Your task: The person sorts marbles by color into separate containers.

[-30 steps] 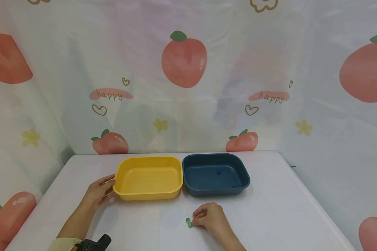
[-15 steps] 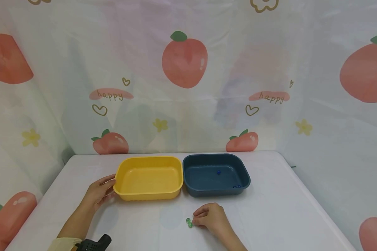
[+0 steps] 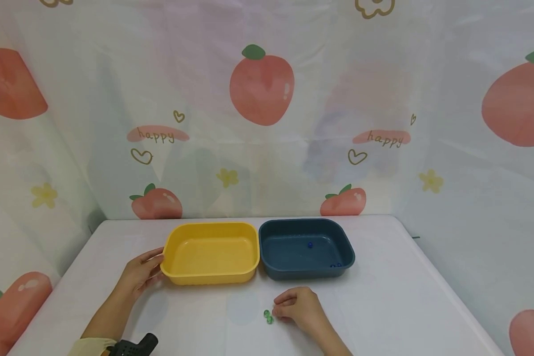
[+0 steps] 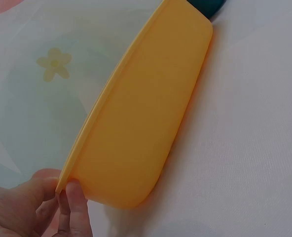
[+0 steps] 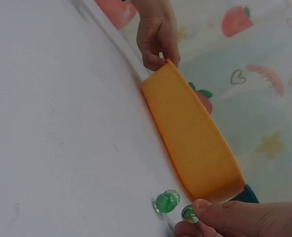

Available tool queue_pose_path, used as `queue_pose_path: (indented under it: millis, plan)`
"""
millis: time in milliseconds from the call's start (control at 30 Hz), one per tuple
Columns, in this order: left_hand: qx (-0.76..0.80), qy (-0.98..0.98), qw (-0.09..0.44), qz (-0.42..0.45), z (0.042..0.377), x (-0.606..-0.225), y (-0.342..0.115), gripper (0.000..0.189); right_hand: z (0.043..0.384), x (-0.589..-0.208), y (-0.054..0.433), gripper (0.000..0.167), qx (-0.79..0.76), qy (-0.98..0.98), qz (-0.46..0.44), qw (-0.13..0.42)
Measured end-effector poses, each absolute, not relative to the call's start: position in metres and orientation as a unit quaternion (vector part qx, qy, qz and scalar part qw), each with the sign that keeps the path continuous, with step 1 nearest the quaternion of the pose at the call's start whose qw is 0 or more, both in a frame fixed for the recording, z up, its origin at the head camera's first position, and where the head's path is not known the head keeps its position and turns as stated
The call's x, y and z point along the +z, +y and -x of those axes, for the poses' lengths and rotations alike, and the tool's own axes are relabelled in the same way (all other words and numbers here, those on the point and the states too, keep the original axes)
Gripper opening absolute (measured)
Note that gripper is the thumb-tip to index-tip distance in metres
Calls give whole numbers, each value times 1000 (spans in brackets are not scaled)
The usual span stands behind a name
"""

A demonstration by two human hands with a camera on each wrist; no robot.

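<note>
My left hand (image 3: 138,274) holds the left end of a yellow plastic basin (image 3: 209,280), its thumb and fingers at the rim in the left wrist view. My right hand (image 3: 303,310) is low over the table in front of the basins. Between its thumb and finger it pinches a green glass marble (image 5: 189,214), seen in the right wrist view. Just beside that hand, two more green marbles (image 3: 267,314) lie close together on the white tabletop. A dark blue basin (image 3: 293,273) stands right against the yellow one and contains a few blue marbles (image 3: 310,245). The yellow basin has nothing visible inside.
Both basins stand near the back of the white-covered table (image 3: 396,296). Behind and at the sides hangs a curtain (image 3: 267,173) printed with peaches. A black device (image 3: 133,345) is strapped to the left wrist.
Almost nothing differs. Both hands, the basins and the marbles keep their places, apart from a very slight shift of the whole head view.
</note>
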State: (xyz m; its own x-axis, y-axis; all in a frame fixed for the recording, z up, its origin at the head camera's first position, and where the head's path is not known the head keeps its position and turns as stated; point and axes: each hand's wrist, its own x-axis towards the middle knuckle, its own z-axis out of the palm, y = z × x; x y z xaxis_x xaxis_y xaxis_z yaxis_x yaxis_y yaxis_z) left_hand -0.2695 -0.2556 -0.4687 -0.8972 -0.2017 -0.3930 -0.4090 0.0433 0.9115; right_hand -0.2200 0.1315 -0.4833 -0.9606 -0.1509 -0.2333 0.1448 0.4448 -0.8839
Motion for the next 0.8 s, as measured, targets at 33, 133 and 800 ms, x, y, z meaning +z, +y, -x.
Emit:
queue_pose_path:
  millis: [33,133,800]
  plan:
    - [658,718,78,213,270,-469,-255,58,220,-483,131,15,-529,837,1,140]
    - [656,720,78,214,270,-469,-255,57,221,-481,131,17,-531,836,0,140]
    - [654,722,83,211,271,-470,-257,59,233,-460,126,22,-549,823,14,145]
